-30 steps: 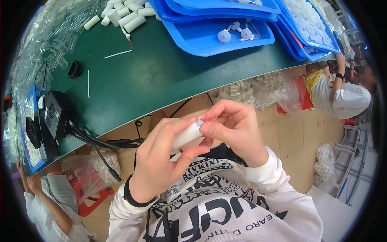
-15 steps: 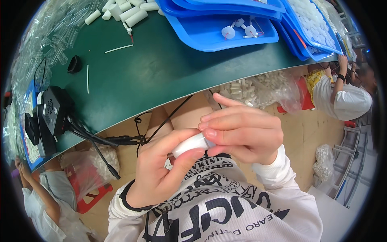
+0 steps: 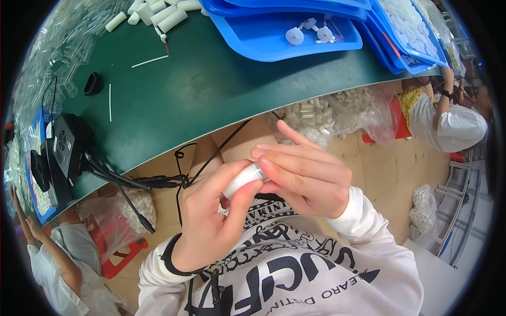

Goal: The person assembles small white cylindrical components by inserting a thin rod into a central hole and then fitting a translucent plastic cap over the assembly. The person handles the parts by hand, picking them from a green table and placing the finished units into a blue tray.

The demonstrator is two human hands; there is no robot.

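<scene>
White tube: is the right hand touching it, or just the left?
Touching. The head view shows the right hand with fingers pressed on the end of the white tube, while the left hand pinches it from below.

You've got a short white tube, tilted, pinched between left hand and right hand, over your lap, mostly covered by fingers.

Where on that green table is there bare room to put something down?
The green table is bare in its middle, between the black ring and the blue tray. Crowded spots: the white tubes at the far edge and the black box with cables on the left.
</scene>
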